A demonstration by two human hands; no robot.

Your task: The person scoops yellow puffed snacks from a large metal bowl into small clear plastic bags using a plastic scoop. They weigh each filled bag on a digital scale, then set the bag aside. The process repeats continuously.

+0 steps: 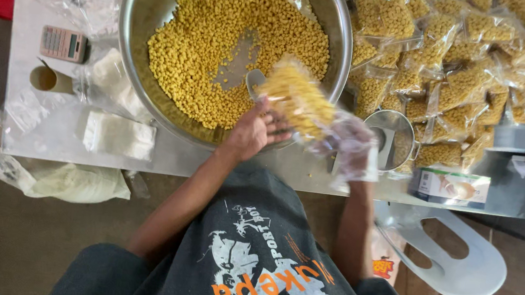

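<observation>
— Steel, that wide round bowl [140,20] on the pale table [51,140], half full of small yellow pellets [210,27] with a bare patch near the middle.

— And beside it?

— A heap of filled clear bags [469,65], then a small metal cup [399,125] below them.

— What does the person hold?

— A clear plastic bag [296,96], packed with the same yellow pellets, tilted over the bowl's near rim. The left hand [254,131] has its grip closed on the bag's lower end; the right hand [352,146], in a thin clear glove, pinches the loose mouth of the bag. A metal scoop [254,79] peeks out just behind.
</observation>
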